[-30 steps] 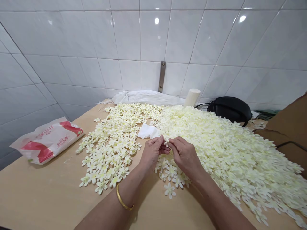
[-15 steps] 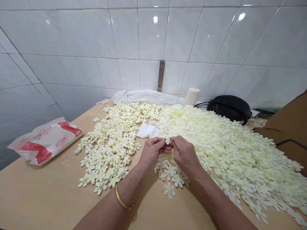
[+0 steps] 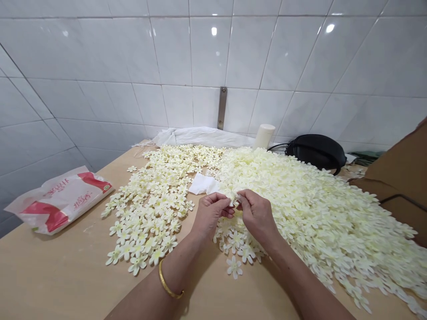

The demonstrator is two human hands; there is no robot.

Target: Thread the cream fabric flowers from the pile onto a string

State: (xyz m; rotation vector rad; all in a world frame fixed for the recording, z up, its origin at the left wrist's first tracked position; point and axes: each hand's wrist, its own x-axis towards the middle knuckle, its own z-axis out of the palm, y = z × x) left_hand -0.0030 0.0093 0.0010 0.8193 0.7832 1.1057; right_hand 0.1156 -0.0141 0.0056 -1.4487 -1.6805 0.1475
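Note:
Between my fingertips is an artificial flower [image 3: 233, 201] with pale petals, partly hidden by the fingers. My left hand [image 3: 212, 213], with a gold bangle [image 3: 166, 281] on its wrist, pinches it from the left. From the right, my right hand [image 3: 256, 212] pinches the flower's other side with thumb and forefinger. Both hands are above the table, at the near left edge of a big heap of pale yellow-white artificial flowers [image 3: 310, 218]. One single flower [image 3: 234, 267] lies on the wood below them. Left of my hands is a flatter spread of similar flowers [image 3: 150, 209].
A white tissue [image 3: 203, 183] lies behind my left hand. The tissue packet [image 3: 63, 200] rests at the table's left edge. Along the tiled wall are a white cloth [image 3: 200, 136], a white cylinder [image 3: 264, 136] and a black case [image 3: 315, 152]. Brown cardboard [image 3: 393, 178] stands at right.
My fingertips have parted slightly, and more of the held flower shows between them. The whole view has shifted a little; the flowers on the table look unchanged.

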